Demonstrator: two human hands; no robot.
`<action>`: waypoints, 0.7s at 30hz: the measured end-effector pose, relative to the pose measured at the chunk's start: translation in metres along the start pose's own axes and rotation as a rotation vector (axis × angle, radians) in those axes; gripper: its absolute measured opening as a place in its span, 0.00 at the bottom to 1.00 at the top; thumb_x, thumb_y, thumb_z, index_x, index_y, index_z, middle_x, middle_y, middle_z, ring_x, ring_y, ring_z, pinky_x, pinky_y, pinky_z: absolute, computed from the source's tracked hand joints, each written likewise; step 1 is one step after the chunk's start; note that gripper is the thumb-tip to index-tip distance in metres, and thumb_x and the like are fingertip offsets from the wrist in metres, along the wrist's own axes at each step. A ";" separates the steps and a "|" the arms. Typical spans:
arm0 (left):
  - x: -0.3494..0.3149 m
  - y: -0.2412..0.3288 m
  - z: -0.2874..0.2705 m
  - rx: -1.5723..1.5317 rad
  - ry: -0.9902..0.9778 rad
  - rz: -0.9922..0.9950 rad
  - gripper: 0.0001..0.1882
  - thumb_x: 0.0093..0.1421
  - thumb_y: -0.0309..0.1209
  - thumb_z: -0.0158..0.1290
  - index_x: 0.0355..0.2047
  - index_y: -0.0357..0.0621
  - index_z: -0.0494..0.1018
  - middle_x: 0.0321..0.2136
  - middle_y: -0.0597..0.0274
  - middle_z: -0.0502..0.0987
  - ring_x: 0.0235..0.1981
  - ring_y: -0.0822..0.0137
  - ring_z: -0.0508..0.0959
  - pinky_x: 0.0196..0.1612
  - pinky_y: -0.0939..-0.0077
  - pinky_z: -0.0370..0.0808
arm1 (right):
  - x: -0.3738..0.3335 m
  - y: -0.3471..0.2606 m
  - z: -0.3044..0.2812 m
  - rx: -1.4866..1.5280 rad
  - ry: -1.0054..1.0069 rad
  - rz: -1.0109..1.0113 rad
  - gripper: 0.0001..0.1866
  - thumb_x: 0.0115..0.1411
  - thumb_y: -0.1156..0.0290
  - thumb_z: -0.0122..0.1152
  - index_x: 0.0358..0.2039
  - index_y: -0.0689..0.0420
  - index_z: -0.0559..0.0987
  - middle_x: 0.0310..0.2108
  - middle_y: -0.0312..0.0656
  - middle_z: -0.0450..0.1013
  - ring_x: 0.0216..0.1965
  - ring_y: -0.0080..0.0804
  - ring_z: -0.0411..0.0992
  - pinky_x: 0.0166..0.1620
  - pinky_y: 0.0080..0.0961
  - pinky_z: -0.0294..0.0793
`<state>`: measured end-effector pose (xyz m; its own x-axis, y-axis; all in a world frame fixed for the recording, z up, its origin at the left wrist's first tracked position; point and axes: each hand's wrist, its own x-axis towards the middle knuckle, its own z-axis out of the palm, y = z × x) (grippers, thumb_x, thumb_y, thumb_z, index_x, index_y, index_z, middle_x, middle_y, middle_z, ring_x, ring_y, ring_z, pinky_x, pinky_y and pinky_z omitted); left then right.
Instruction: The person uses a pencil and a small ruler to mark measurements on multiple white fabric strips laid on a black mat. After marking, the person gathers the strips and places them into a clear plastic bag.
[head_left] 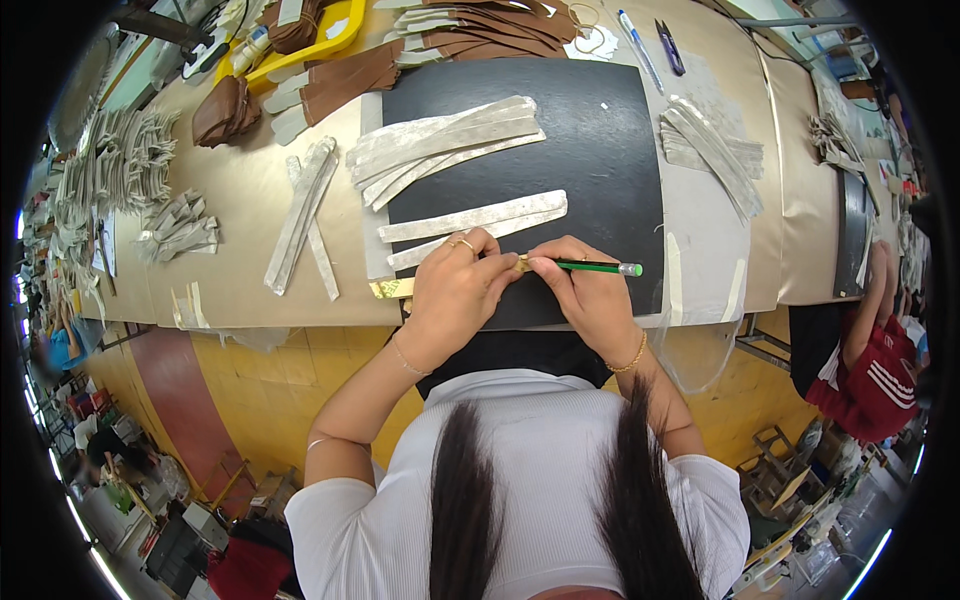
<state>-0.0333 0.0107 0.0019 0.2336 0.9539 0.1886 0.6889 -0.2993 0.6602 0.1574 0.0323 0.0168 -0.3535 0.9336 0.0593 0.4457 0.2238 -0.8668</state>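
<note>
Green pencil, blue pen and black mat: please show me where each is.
Green pencil (pixel 597 267), head view: middle of its shaft.
Blue pen (pixel 641 52), head view: middle of its barrel.
Black mat (pixel 605 155), head view: bare right part.

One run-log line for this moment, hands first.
left hand: touching small yellowish piece | right hand: holding green pencil | black board: pale strips lying on it

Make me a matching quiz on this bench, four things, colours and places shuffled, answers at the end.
1. Pencil
2. Tray
3. Board
4. Snips

A. Black, under pale strips
B. Dark purple, right of the pen
C. Green, in the right hand
D. Yellow, upper left

Pairs: 1-C, 2-D, 3-A, 4-B
</note>
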 end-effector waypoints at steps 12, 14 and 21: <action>0.000 0.004 -0.001 0.012 0.000 -0.016 0.05 0.53 0.30 0.66 0.29 0.43 0.83 0.28 0.62 0.73 0.32 0.60 0.77 0.35 0.66 0.75 | 0.006 -0.003 0.006 -0.161 0.024 -0.153 0.07 0.63 0.66 0.66 0.31 0.54 0.80 0.28 0.36 0.77 0.29 0.37 0.76 0.32 0.32 0.75; 0.000 0.003 0.000 0.012 -0.016 -0.017 0.06 0.53 0.29 0.66 0.30 0.42 0.83 0.29 0.62 0.73 0.33 0.60 0.77 0.36 0.65 0.75 | 0.005 -0.001 0.004 -0.162 -0.008 -0.123 0.06 0.63 0.67 0.66 0.33 0.55 0.81 0.29 0.38 0.78 0.30 0.38 0.77 0.34 0.31 0.76; -0.003 0.008 0.002 0.033 -0.023 -0.033 0.10 0.55 0.27 0.65 0.38 0.41 0.79 0.33 0.62 0.75 0.37 0.56 0.75 0.42 0.63 0.73 | 0.024 0.020 -0.014 -0.148 0.242 -0.083 0.10 0.63 0.74 0.65 0.45 0.55 0.82 0.36 0.43 0.79 0.37 0.42 0.76 0.42 0.34 0.74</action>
<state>-0.0274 0.0054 0.0047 0.2257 0.9627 0.1496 0.7189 -0.2682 0.6413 0.1698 0.0628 0.0077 -0.1952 0.9460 0.2588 0.5448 0.3240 -0.7735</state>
